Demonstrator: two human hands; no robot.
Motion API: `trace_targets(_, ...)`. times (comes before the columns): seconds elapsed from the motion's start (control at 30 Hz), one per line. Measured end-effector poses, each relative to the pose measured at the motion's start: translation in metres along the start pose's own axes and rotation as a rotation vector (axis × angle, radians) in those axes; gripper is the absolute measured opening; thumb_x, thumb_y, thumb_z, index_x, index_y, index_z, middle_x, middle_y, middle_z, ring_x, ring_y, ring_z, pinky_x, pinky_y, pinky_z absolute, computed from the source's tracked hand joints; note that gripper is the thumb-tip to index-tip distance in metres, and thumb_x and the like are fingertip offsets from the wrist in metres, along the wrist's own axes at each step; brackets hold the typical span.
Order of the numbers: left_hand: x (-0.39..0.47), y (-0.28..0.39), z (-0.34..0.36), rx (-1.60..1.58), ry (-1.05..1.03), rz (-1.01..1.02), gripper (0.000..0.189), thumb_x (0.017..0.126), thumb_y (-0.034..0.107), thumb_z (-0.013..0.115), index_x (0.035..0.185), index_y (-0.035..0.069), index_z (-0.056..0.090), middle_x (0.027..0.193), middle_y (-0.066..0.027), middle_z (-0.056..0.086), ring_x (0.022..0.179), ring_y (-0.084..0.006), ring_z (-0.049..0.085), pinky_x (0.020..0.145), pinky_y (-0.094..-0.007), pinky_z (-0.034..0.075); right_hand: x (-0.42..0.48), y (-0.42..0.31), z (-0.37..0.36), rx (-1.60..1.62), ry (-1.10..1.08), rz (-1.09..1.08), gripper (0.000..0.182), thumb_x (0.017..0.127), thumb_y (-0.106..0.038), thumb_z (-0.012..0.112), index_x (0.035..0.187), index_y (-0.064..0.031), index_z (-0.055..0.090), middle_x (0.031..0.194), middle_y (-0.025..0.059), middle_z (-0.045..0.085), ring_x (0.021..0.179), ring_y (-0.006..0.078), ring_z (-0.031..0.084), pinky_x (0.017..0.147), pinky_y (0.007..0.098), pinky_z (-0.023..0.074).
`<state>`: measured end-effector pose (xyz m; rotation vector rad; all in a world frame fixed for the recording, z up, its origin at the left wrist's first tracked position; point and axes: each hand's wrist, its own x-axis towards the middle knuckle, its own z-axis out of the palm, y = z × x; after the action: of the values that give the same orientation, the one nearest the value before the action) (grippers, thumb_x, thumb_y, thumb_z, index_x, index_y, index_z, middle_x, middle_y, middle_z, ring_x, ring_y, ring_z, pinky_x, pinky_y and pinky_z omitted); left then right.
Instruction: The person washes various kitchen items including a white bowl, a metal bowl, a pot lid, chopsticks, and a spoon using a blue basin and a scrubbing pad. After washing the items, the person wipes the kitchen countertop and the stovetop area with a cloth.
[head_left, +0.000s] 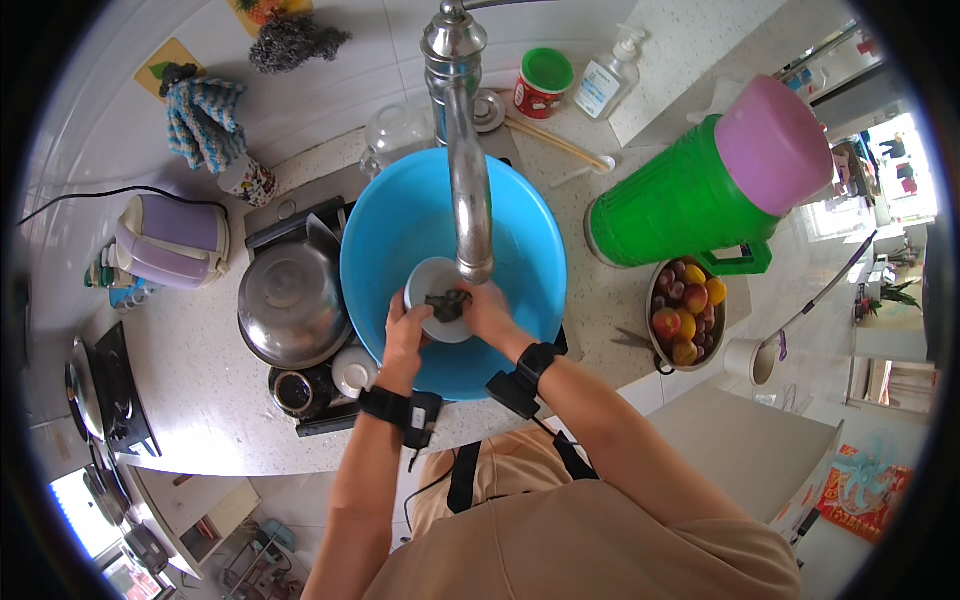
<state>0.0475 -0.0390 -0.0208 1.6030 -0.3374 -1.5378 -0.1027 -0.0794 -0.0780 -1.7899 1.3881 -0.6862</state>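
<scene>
My left hand (405, 334) grips a white bowl (424, 282) by its rim and side, tilted so that its inside faces me. In my right hand (492, 313) is a dark, crumpled scrubber (448, 306), which lies against the inside of the bowl. Both hands are within a large light-blue plastic basin (526, 217). A metal faucet (471, 202) arches over the basin, its spout just above my right hand. Whether water is running cannot be told. The right fingertips are partly hidden by the spout and the scrubber.
Left of the basin are a steel lidded pan (289, 300), a dark jar (298, 391), a white cup (354, 370) and a lilac kettle (176, 241). To the right stand a green thermos jug (675, 199), a fruit bowl (718, 330) and scissors (632, 339). Chopsticks (559, 142) lie behind.
</scene>
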Motion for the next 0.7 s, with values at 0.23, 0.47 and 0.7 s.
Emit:
trace_targets(0.23, -0.001, -0.003, 0.004, 0.120, -0.046, 0.006, 0.068, 0.067, -0.003, 0.053, 0.131, 0.004, 0.033, 0.109, -0.0131, 0.050, 0.091, -0.0260, 0.056, 0.068, -0.0350, 0.055, -0.012, 0.004, 0.008, 0.029, -0.068, 0.099, 0.020, 0.084, -0.006, 0.055, 0.101, 0.0012, 0.058, 0.081, 0.0231, 0.062, 0.078, 0.0389, 0.062, 0.063, 0.0444, 0.0488)
trace_targets(0.47, -0.001, 0.006, -0.010, 0.135, 0.067, -0.056, 0.067, 0.067, 0.003, 0.055, 0.131, 0.007, 0.035, 0.110, -0.0137, 0.051, 0.091, -0.0265, 0.057, 0.063, -0.0355, 0.056, 0.009, -0.018, -0.009, -0.160, 0.316, 0.172, 0.009, 0.084, -0.003, 0.051, 0.090, -0.0009, 0.057, 0.106, 0.0245, 0.053, 0.079, 0.0437, 0.055, 0.067, 0.0494, 0.0447)
trace_targets(0.7, 0.014, -0.029, -0.002, -0.018, 0.159, 0.169, 0.073, 0.066, -0.001, 0.052, 0.136, 0.008, 0.033, 0.113, -0.0138, 0.051, 0.092, -0.0272, 0.057, 0.060, -0.0318, 0.051, -0.009, -0.044, -0.007, 0.576, -0.197, 0.791, 0.018, 0.082, -0.010, 0.054, 0.096, -0.0025, 0.061, 0.089, 0.0184, 0.063, 0.078, 0.0425, 0.059, 0.067, 0.0425, 0.0490)
